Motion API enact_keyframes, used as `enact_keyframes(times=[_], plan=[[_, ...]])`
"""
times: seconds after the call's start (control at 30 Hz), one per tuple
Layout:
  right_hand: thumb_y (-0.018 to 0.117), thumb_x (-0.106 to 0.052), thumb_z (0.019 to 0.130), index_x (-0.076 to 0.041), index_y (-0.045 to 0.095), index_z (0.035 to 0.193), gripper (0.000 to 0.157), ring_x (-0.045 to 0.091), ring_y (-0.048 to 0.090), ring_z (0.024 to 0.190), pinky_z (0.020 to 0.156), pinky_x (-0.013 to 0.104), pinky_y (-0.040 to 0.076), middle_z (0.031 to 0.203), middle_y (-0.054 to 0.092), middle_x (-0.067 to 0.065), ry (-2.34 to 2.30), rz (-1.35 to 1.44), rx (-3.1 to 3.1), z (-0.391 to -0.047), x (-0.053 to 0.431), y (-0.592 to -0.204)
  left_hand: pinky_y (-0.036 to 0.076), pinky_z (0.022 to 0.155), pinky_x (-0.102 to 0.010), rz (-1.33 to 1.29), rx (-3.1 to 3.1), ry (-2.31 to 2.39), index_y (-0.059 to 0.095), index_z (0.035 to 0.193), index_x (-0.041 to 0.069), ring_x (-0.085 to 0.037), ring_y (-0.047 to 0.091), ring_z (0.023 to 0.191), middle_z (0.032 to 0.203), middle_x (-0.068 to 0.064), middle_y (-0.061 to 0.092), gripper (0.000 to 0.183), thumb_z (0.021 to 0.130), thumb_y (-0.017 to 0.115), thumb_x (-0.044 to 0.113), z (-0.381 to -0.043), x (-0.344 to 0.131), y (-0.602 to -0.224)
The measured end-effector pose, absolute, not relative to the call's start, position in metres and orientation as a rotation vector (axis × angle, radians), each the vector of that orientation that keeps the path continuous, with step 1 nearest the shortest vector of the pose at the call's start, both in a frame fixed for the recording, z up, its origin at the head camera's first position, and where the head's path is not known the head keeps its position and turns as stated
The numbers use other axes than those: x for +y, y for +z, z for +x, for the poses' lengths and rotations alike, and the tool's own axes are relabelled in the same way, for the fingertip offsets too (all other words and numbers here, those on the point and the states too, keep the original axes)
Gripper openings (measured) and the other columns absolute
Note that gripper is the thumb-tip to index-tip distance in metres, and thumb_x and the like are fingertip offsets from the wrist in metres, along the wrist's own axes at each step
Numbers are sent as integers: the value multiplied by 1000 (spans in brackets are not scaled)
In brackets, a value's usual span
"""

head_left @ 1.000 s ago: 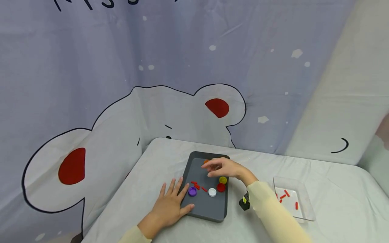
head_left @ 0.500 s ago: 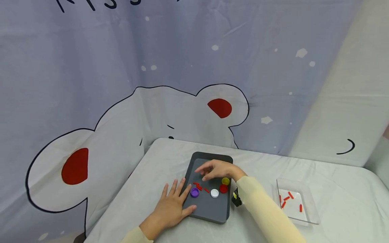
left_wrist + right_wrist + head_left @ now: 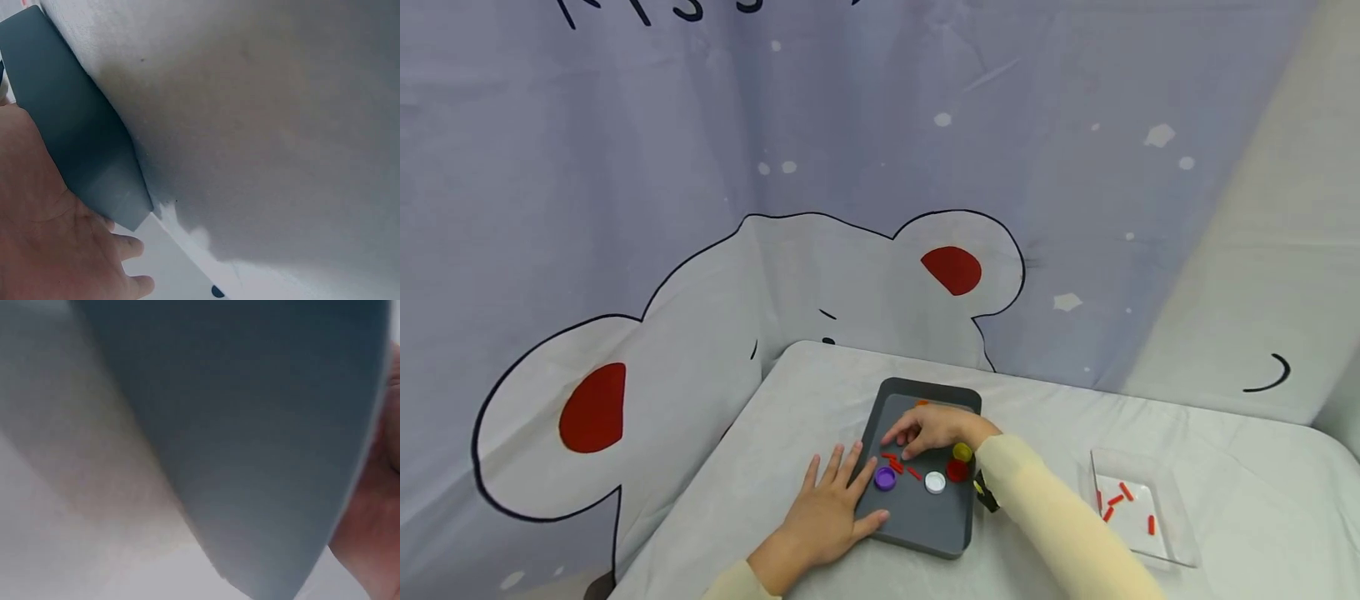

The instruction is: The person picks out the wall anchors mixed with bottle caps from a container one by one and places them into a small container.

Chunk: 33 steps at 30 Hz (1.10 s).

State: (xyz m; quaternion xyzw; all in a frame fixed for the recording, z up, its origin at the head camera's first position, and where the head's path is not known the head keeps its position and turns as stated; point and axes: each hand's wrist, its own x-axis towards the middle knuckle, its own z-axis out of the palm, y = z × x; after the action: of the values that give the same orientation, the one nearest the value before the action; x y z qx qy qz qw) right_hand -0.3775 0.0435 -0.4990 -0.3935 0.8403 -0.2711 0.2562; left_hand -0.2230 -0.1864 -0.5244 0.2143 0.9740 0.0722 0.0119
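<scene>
In the head view my left hand (image 3: 823,517) lies with fingers spread against the left edge of the dark grey tray (image 3: 917,529). My right hand (image 3: 936,427) hangs over the tray's middle, its thumb and forefinger pointing down with a gap between them, just above several short red sticks (image 3: 897,467). Near it on the tray are a purple bottle cap (image 3: 885,478), a white cap (image 3: 935,482), a red cap (image 3: 957,472) and a yellow cap (image 3: 962,452). An orange piece (image 3: 922,402) is partly hidden behind the right hand. Both wrist views show mainly the tray's outer wall (image 3: 75,119).
A clear plastic box (image 3: 1182,533) with several red sticks (image 3: 1126,491) stands to the right of the tray. White cloth (image 3: 1037,550) covers the table, and a printed curtain (image 3: 850,125) hangs behind it.
My right hand has moved left and down across the tray, from near the orange piece toward the red sticks. The left hand stays at the tray's edge. The head view has shifted slightly.
</scene>
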Motion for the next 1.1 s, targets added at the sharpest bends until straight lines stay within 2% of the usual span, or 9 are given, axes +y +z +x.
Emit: enact_keyframes(times=[0.23,0.47,0.9,1.1], plan=[[78,-11,89,-21,73,127,40,6,56,83,79,22,49,102,63,2,-644,-1104,2307,-378,35,-496,13,117,-68,699,3059,255,39,158,16,-43,20,152,168,-13,21,79,99,43,68,-222,-189,-527],[78,-6,88,-22,74,126,41,5,53,79,74,21,48,98,60,0,-579,-1115,2298,-381,27,-498,13,118,-67,681,3043,224,36,159,18,-40,19,153,169,-11,18,79,99,39,69,-222,-189,-527],[78,-8,89,-28,75,125,41,5,50,79,73,21,45,94,56,-4,-472,-1100,2287,-382,20,-500,14,117,-67,702,3059,201,37,159,18,-39,18,154,169,-11,18,80,98,38,71,-223,-191,-531],[78,-8,89,-26,77,120,37,4,50,79,73,20,45,93,57,-3,-460,-1107,2292,-382,19,-498,15,117,-68,698,3053,222,39,158,17,-40,20,153,168,-13,19,80,99,38,70,-222,-190,-527]])
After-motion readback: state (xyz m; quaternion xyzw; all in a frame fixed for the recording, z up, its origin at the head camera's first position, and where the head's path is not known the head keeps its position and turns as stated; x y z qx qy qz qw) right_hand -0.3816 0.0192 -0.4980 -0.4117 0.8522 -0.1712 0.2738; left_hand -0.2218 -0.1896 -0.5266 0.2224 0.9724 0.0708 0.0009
